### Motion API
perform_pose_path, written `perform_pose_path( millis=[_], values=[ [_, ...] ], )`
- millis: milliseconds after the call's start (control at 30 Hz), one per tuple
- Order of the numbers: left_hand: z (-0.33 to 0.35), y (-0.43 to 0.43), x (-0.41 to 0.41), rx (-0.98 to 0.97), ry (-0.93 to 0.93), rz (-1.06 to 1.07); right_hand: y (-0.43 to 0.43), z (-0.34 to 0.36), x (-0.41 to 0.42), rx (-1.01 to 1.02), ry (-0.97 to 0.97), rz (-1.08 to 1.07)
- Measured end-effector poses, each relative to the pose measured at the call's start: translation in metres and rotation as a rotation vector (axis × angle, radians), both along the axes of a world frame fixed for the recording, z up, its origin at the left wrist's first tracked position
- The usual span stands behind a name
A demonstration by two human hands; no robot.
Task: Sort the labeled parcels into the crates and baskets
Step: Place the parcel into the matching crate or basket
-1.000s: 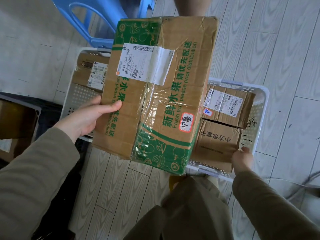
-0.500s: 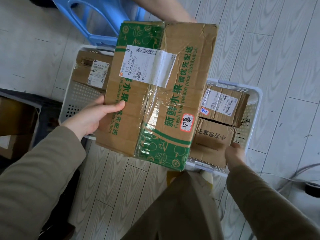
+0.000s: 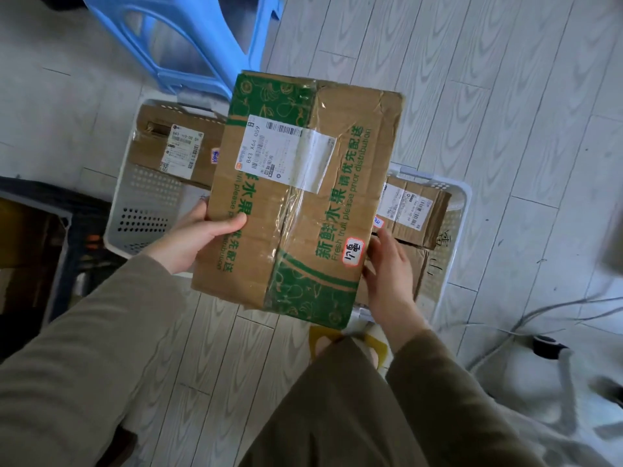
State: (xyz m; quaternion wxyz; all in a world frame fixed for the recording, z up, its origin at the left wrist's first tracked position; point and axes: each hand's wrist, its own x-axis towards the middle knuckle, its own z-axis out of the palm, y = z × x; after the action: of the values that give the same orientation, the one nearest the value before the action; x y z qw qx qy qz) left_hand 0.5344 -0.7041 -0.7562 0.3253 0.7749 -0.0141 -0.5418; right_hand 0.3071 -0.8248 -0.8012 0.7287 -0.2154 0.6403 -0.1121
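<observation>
A large brown and green fruit carton [image 3: 300, 197] with a white shipping label and a small red-edged sticker hangs above two white baskets. My left hand [image 3: 195, 235] grips its left edge, thumb on top. My right hand [image 3: 387, 267] rests against its right edge near the sticker, fingers spread along the side. The left white basket [image 3: 141, 210] holds one labeled brown parcel [image 3: 168, 150]. In the right white basket [image 3: 448, 237] lie a labeled parcel [image 3: 414, 210] and another brown box partly hidden under my right hand.
A blue plastic stool [image 3: 188, 45] stands behind the left basket. A dark crate [image 3: 50, 230] with cardboard inside sits at the far left. Cables [image 3: 539, 315] and a chair base lie on the floor at the right. My legs fill the bottom of the view.
My right hand has left the box in the right basket and come up to the carton's right edge. The carton has shifted slightly right and lower in view.
</observation>
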Motion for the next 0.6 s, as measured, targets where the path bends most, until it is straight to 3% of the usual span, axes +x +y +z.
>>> perform_pose_path(
  millis=[300, 600],
  values=[
    [0.013, -0.006, -0.019, -0.026, -0.037, 0.054, -0.006, 0.027, 0.006, 0.043, 0.101, 0.064],
    [0.040, -0.037, -0.098, -0.062, 0.015, 0.033, -0.035, 0.074, -0.067, 0.012, 0.252, 0.019]
  ],
)
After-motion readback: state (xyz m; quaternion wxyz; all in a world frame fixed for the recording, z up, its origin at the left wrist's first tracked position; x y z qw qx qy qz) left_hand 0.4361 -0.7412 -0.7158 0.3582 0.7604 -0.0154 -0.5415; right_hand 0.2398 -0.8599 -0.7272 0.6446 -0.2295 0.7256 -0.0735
